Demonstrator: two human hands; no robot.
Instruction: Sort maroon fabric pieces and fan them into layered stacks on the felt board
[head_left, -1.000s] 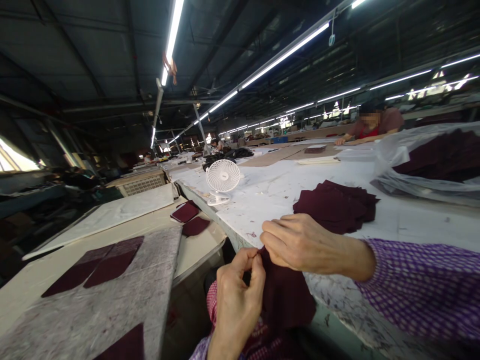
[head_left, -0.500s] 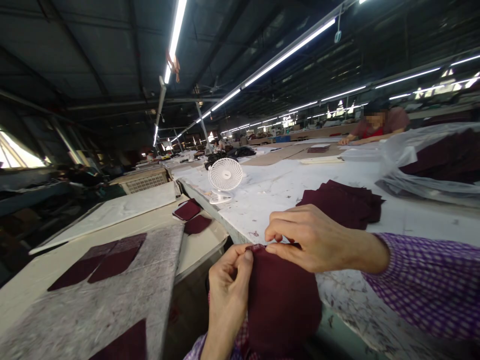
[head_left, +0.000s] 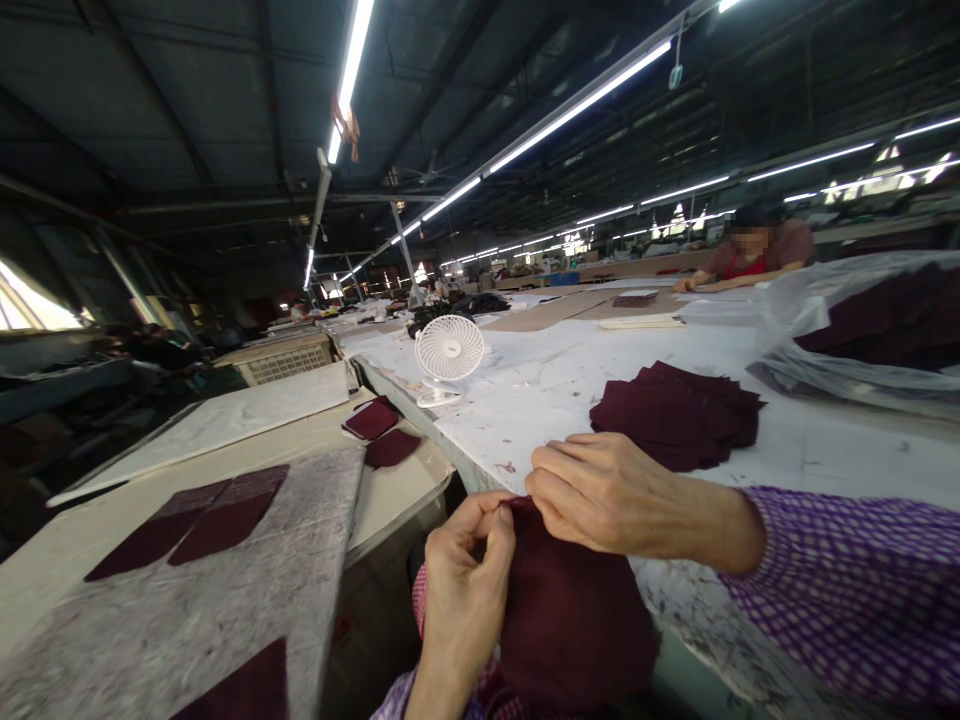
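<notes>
Left fingers (head_left: 499,545) pinch the maroon cloth (head_left: 577,615); right fingers (head_left: 551,485), partly hidden, grip it.

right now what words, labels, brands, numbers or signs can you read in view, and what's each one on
None: no text is readable in this view.
Fan: a small dark mark at its centre, possibly a brand, too small to read.
Held cloth: no lettering visible.
Pile: no lettering visible.
Far background: too small and blurred to tell whether any signs are there.
</notes>
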